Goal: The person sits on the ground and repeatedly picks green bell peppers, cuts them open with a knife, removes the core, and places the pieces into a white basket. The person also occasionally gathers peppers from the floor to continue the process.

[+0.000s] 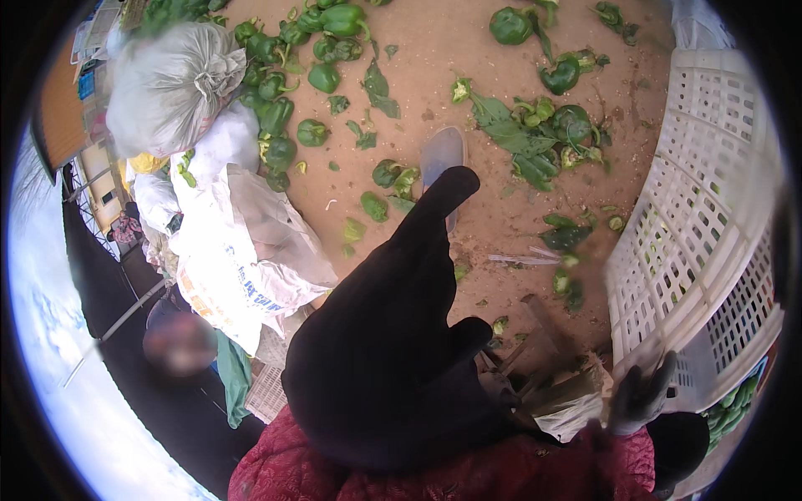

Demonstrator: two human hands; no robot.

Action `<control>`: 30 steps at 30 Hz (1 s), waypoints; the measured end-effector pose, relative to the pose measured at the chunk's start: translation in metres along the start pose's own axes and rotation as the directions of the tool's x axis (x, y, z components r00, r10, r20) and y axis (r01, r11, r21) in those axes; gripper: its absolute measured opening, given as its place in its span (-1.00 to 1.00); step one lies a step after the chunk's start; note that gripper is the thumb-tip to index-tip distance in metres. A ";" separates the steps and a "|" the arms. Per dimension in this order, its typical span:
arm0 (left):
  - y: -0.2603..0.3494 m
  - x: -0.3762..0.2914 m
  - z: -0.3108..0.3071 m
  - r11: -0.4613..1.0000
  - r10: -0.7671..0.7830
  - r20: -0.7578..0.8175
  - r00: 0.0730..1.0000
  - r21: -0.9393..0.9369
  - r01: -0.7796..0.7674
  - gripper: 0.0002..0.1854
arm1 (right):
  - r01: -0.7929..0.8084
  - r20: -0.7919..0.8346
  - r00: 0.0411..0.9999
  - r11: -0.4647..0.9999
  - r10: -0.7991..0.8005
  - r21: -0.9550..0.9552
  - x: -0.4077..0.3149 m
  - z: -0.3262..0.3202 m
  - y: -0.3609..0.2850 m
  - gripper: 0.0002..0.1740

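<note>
My right hand (639, 396), in a grey glove with dark fingertips, is at the lower right beside the near end of a white perforated plastic crate (680, 206). Its fingers are apart and nothing shows between them; contact with the crate is unclear. My left hand is out of view. Before me, green bell peppers (571, 123) lie on brown ground with torn leaves (501, 125) and broken pieces. More whole peppers (276, 116) are heaped at the upper left. A leg in black trousers (376, 351) and a pale shoe (443, 153) fill the middle.
At the left stand a tied pale sack (175, 87) and a white printed sack (244, 263) with its mouth loose. A person (182, 344) is at the lower left. Wooden pieces (542, 332) lie near my feet. A second crate (742, 313) is at the right, with green produce (733, 404) below it.
</note>
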State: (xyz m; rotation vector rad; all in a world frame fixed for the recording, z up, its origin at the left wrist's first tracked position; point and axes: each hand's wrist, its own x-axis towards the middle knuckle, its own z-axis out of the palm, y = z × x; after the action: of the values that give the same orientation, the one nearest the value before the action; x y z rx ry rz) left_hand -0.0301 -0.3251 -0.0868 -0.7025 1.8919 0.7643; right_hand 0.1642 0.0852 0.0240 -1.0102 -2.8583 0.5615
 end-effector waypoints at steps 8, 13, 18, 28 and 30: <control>0.083 -0.004 -0.013 0.989 0.138 0.015 0.990 0.057 -0.139 -0.41 | -0.067 0.058 0.996 0.996 0.064 0.055 0.015 0.000 -0.014 -0.45; 0.091 0.024 -0.042 0.967 0.253 0.008 0.967 0.007 -0.253 -0.37 | -0.205 0.025 0.979 0.971 0.204 0.124 0.022 0.007 -0.031 -0.41; 0.124 0.071 -0.113 0.900 0.433 -0.126 0.893 -0.006 -0.437 -0.33 | -0.371 0.047 0.922 0.842 0.385 0.391 0.029 0.006 -0.039 -0.23; 0.298 0.268 -0.318 0.662 0.722 -0.510 0.469 0.705 -0.254 -0.09 | -0.429 0.088 0.903 0.896 0.421 0.112 0.055 -0.002 -0.046 -0.12; 0.327 0.317 -0.352 0.598 0.740 -0.508 0.441 0.797 -0.085 -0.03 | -0.448 0.101 0.892 0.891 0.440 0.070 0.057 -0.002 -0.050 -0.11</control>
State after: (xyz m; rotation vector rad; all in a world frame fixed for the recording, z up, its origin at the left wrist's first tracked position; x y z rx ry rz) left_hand -0.5887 -0.4285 -0.1797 0.0430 3.0776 -0.1284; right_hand 0.0899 0.0850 0.0401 -1.6764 -2.6318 0.7701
